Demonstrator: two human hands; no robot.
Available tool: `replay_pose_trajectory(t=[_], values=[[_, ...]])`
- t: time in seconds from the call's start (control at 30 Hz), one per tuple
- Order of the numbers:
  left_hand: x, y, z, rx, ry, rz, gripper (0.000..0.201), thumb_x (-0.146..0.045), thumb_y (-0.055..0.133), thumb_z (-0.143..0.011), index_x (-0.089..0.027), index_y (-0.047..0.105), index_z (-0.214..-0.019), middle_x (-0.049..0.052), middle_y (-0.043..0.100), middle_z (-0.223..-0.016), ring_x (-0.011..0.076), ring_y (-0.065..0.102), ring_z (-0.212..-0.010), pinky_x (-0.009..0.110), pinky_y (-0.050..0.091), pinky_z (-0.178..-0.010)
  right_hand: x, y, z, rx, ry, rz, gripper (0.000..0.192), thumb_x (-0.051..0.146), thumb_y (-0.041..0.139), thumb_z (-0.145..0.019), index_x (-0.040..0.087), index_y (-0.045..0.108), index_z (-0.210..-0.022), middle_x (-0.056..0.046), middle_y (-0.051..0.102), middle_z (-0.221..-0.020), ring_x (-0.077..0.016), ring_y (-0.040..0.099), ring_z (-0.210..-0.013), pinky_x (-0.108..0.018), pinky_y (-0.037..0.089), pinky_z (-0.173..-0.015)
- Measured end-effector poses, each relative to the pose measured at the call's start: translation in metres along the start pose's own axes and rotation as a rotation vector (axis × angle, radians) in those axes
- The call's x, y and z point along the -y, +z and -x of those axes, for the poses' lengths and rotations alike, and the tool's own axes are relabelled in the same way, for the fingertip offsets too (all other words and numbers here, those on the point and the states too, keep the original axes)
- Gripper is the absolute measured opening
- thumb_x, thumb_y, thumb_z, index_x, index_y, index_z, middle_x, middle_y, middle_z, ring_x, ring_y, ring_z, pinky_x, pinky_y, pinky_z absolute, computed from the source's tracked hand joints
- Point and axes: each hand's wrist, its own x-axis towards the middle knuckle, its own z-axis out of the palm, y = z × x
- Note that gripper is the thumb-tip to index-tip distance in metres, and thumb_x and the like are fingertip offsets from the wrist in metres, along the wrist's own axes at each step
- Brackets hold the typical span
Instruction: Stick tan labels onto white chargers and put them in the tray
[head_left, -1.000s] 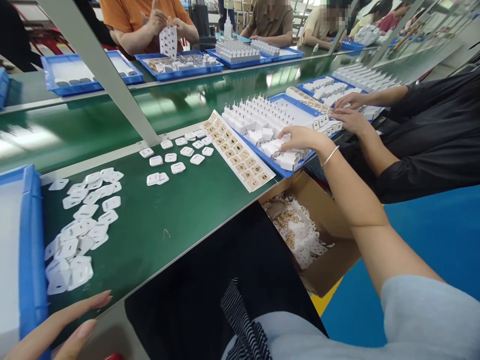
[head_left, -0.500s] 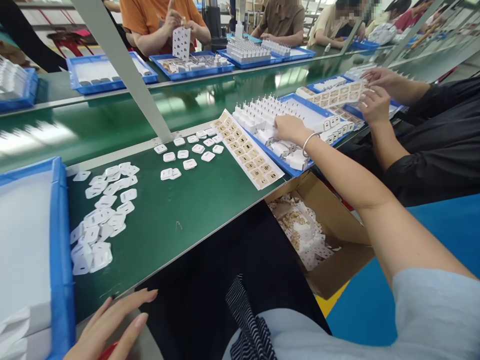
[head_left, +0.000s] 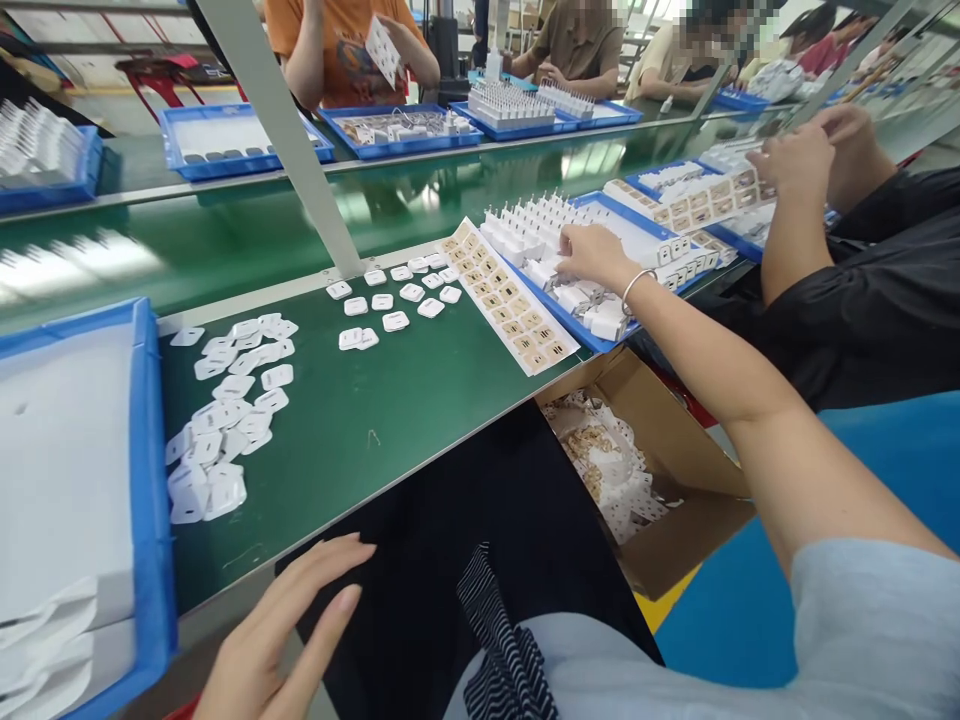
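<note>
My right hand [head_left: 592, 255] reaches far out to the right into a blue tray [head_left: 570, 325] of white charger plugs [head_left: 525, 225], fingers curled down among the loose plugs; whether it holds one I cannot tell. A bangle sits on that wrist. My left hand [head_left: 281, 635] hovers open at the near table edge, above my dark lap, holding nothing. A sheet of gold-printed labels [head_left: 506, 295] lies just left of the tray. Small white plug covers [head_left: 394, 295] and a pile of flat white pieces [head_left: 225, 415] lie on the green table [head_left: 360, 400].
A blue tray [head_left: 146, 480] with white sheets stands at my left. An open cardboard box [head_left: 660, 470] of scraps sits below the table edge. A person in black [head_left: 847, 270] works at my right with label sheets. More people and blue trays line the far belt. A grey post [head_left: 292, 140] slants up.
My right hand moved from the tray's near corner further in among the plugs. My left hand slid right along the table edge. The neighbouring person lifted both hands up from their tray.
</note>
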Motion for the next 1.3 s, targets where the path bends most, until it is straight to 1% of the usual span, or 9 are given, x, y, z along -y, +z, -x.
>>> replay_pose_trajectory(t=[0.2, 0.33, 0.43, 0.77, 0.9, 1.0, 1.1, 1.2, 1.3], values=[[-0.029, 0.031, -0.025, 0.082, 0.114, 0.063, 0.033, -0.050, 0.055, -0.094, -0.033, 0.077, -0.112, 0.004, 0.075, -0.127, 0.0275, 0.071, -0.120, 0.039, 0.061, -0.100, 0.013, -0.006, 0.007, 0.089, -0.001, -0.129, 0.029, 0.026, 0.063, -0.086, 0.014, 0.067, -0.111, -0.018, 0.071, -0.114, -0.0318, 0.064, -0.103, -0.044, 0.048, -0.090], [-0.029, 0.041, -0.027, 0.148, 0.120, 0.095, 0.031, -0.047, 0.055, -0.097, -0.034, 0.075, -0.116, 0.004, 0.072, -0.130, 0.0265, 0.070, -0.123, 0.040, 0.059, -0.104, 0.023, -0.008, 0.014, 0.203, 0.035, -0.154, 0.061, 0.039, 0.072, -0.078, 0.012, 0.056, -0.130, -0.020, 0.067, -0.122, -0.0330, 0.063, -0.105, -0.041, 0.047, -0.086], [-0.025, 0.044, -0.024, 0.187, 0.087, 0.100, 0.033, -0.049, 0.053, -0.098, -0.035, 0.073, -0.119, 0.004, 0.070, -0.133, 0.0259, 0.067, -0.126, 0.041, 0.058, -0.107, 0.029, -0.007, 0.015, 0.192, 0.070, -0.154, 0.069, 0.036, 0.073, -0.072, 0.011, 0.053, -0.133, -0.019, 0.068, -0.116, -0.0317, 0.063, -0.098, -0.037, 0.046, -0.079], [-0.015, 0.047, -0.017, 0.197, 0.015, 0.115, 0.036, -0.053, 0.050, -0.098, -0.033, 0.072, -0.119, 0.004, 0.070, -0.132, 0.0248, 0.066, -0.127, 0.043, 0.054, -0.111, 0.022, -0.005, 0.016, 0.078, 0.093, -0.204, 0.056, 0.033, 0.074, -0.071, 0.012, 0.057, -0.120, -0.017, 0.067, -0.113, -0.0299, 0.061, -0.095, -0.039, 0.047, -0.081], [-0.014, 0.045, -0.016, 0.173, -0.012, 0.138, 0.035, -0.053, 0.051, -0.098, -0.033, 0.072, -0.116, 0.003, 0.070, -0.130, 0.0247, 0.065, -0.127, 0.042, 0.054, -0.110, 0.009, -0.007, 0.020, -0.107, 0.038, -0.352, 0.053, 0.027, 0.073, -0.075, 0.015, 0.054, -0.123, -0.016, 0.064, -0.121, -0.0288, 0.062, -0.103, -0.041, 0.049, -0.088], [-0.018, 0.045, -0.018, 0.155, -0.027, 0.167, 0.035, -0.054, 0.050, -0.098, -0.032, 0.073, -0.114, 0.003, 0.070, -0.129, 0.0246, 0.065, -0.126, 0.040, 0.057, -0.104, 0.000, -0.008, 0.016, -0.245, 0.036, -0.494, 0.041, 0.016, 0.056, -0.084, 0.017, 0.052, -0.125, -0.012, 0.068, -0.110, -0.0251, 0.065, -0.101, -0.041, 0.050, -0.090], [-0.024, 0.049, -0.024, 0.147, -0.005, 0.183, 0.033, -0.052, 0.049, -0.099, -0.032, 0.072, -0.112, 0.003, 0.070, -0.129, 0.0242, 0.066, -0.124, 0.038, 0.058, -0.101, -0.003, -0.006, 0.009, -0.229, 0.025, -0.578, 0.034, 0.008, 0.055, -0.080, 0.019, 0.057, -0.113, -0.008, 0.069, -0.097, -0.0234, 0.066, -0.096, -0.042, 0.051, -0.091], [-0.032, 0.060, -0.033, 0.110, 0.063, 0.188, 0.029, -0.048, 0.050, -0.100, -0.032, 0.071, -0.112, 0.002, 0.070, -0.127, 0.0229, 0.065, -0.123, 0.039, 0.054, -0.105, 0.004, -0.005, 0.007, -0.168, 0.023, -0.566, 0.024, 0.007, 0.062, -0.074, 0.018, 0.061, -0.095, -0.009, 0.068, -0.099, -0.0232, 0.065, -0.093, -0.042, 0.053, -0.091], [-0.041, 0.069, -0.047, 0.029, 0.145, 0.188, 0.027, -0.043, 0.050, -0.101, -0.030, 0.068, -0.116, 0.003, 0.069, -0.127, 0.0223, 0.063, -0.124, 0.040, 0.050, -0.109, 0.020, -0.009, 0.017, -0.192, 0.023, -0.515, 0.021, 0.007, 0.060, -0.074, 0.017, 0.061, -0.093, -0.011, 0.069, -0.104, -0.0238, 0.065, -0.097, -0.043, 0.052, -0.093]])
